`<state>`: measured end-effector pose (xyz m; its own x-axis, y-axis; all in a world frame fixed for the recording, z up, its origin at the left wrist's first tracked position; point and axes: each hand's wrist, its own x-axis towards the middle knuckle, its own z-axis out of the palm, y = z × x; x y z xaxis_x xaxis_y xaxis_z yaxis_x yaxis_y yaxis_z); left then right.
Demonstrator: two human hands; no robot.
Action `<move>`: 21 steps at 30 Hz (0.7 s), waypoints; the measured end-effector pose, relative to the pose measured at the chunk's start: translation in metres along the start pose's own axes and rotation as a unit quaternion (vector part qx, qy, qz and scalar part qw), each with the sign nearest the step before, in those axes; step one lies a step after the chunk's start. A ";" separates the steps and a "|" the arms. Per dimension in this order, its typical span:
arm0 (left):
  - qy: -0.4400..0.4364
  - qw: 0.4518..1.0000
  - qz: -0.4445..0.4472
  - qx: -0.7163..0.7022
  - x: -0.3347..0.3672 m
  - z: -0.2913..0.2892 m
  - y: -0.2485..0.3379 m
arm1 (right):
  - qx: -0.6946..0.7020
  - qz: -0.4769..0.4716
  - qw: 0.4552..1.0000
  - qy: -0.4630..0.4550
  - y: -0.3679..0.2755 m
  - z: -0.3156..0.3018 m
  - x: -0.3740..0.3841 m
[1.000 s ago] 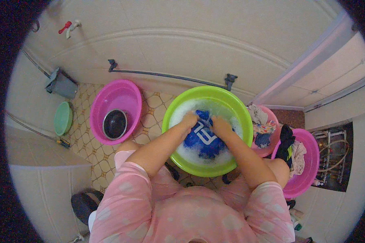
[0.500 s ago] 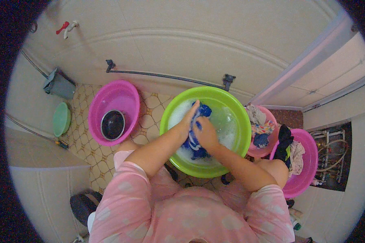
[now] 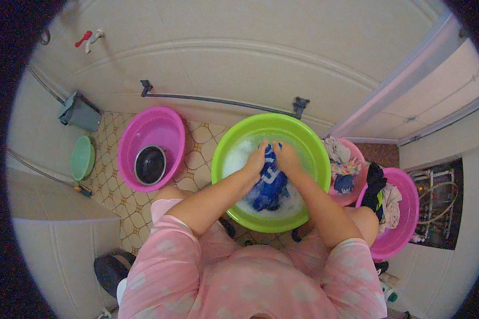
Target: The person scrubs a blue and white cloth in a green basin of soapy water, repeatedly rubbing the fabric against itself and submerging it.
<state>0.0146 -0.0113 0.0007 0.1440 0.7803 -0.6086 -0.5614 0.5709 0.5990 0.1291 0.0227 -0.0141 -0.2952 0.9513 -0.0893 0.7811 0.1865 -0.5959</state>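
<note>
Inside the lime-green basin (image 3: 274,117), a blue cloth (image 3: 272,187) with white lettering lies bunched in sudsy water (image 3: 237,155), its upper end raised between two hands. The left hand (image 3: 256,162) is curled closed on the cloth's left side; the right hand (image 3: 287,159) is likewise closed on its right side, just beside the left, with some fingertips hidden. Both hands are within the rim, and a band of foam and water separates the cloth from the basin's left wall. The near edge of the basin faces the person, between the legs. To the left, a strip of tiled floor (image 3: 198,142) leaves a gap before a magenta basin (image 3: 182,139) that contains a dark round vessel (image 3: 150,165). To the right, room is tight: a pale pink basin (image 3: 360,153) of garments (image 3: 337,151) sits partly behind the green rim, and whether the two touch cannot be determined. Beyond it, a bright pink basin (image 3: 408,215) holds dark and beige clothes (image 3: 391,206) along its left edge. Past the far rim, a grey pipe (image 3: 218,101) runs along the wall (image 3: 223,66).
</note>
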 end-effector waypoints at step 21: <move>-0.033 0.994 -0.072 -0.073 0.013 -0.011 0.011 | 0.293 0.114 0.949 -0.010 -0.012 0.016 -0.013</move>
<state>0.0012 0.0021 -0.0067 0.2820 0.7115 -0.6436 -0.6425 0.6383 0.4241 0.1146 0.0037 -0.0182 -0.1703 0.9447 -0.2803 0.3869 -0.1975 -0.9007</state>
